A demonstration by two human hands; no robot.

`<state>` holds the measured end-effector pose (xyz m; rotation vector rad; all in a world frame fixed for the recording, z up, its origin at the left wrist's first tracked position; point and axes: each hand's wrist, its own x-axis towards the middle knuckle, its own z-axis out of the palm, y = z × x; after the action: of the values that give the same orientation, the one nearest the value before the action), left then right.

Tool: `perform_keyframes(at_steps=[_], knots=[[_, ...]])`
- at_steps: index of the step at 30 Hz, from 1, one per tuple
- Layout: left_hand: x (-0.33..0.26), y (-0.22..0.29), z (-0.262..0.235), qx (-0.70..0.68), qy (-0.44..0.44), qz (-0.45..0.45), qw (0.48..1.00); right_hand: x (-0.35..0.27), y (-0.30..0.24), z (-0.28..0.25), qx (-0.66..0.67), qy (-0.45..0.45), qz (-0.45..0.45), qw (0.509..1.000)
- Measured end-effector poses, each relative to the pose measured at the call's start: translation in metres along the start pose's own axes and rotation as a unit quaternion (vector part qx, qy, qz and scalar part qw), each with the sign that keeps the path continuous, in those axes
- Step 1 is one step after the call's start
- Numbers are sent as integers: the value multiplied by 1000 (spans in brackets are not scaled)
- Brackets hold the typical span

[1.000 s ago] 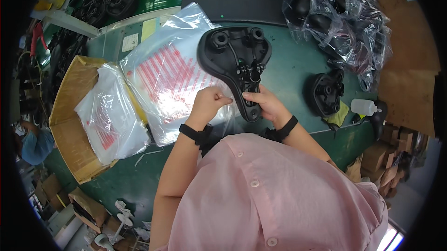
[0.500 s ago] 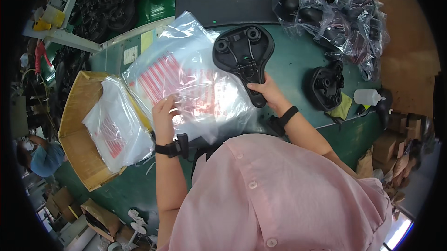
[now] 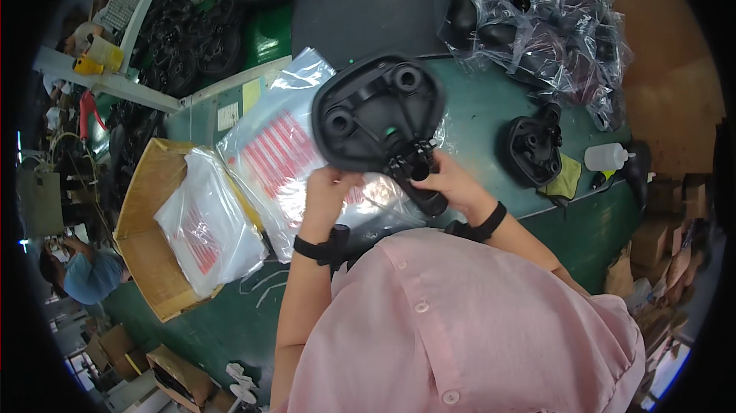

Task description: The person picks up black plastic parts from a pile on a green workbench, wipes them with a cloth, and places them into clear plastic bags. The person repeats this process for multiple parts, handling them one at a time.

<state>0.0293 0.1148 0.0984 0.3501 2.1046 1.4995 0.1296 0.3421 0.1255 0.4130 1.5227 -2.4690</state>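
Observation:
A black bicycle saddle (image 3: 366, 121), underside up with its springs and clamp showing, is tilted above a pile of clear plastic bags (image 3: 280, 154). My right hand (image 3: 458, 183) is wrapped round the saddle's narrow nose. Just below the saddle's wide left side, my left hand (image 3: 328, 192) is closed at the top bag, its fingertips pinching the film; they are partly hidden. The bags carry red printing and lie on the green table (image 3: 475, 114). To the right, a second black saddle (image 3: 531, 148) rests underside up next to a yellow-green cloth (image 3: 566, 177).
An open cardboard box (image 3: 146, 240) with more clear bags stands at the left. Plastic-wrapped saddles (image 3: 537, 29) are heaped at the far right. A white squeeze bottle (image 3: 606, 157) lies near the right edge. Bare saddles (image 3: 218, 45) are piled far left, behind a pale frame (image 3: 142, 87).
My right hand has brought the saddle closer and turned its wide end to the left. My left hand has moved right along the bags, and its fingers have closed.

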Motion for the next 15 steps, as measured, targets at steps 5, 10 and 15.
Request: perform_keyframes(at_steps=[5, 10, 15], knots=[[1, 15, 36, 188, 26, 71, 979, 18, 23, 16, 108, -52, 52, 991], [-16, 10, 22, -63, -3, -32, 997, 29, 41, -12, 27, 57, -3, 998], [-29, -18, -28, -507, 78, -118, 850, 30, 46, -49, 10, 108, -14, 994]])
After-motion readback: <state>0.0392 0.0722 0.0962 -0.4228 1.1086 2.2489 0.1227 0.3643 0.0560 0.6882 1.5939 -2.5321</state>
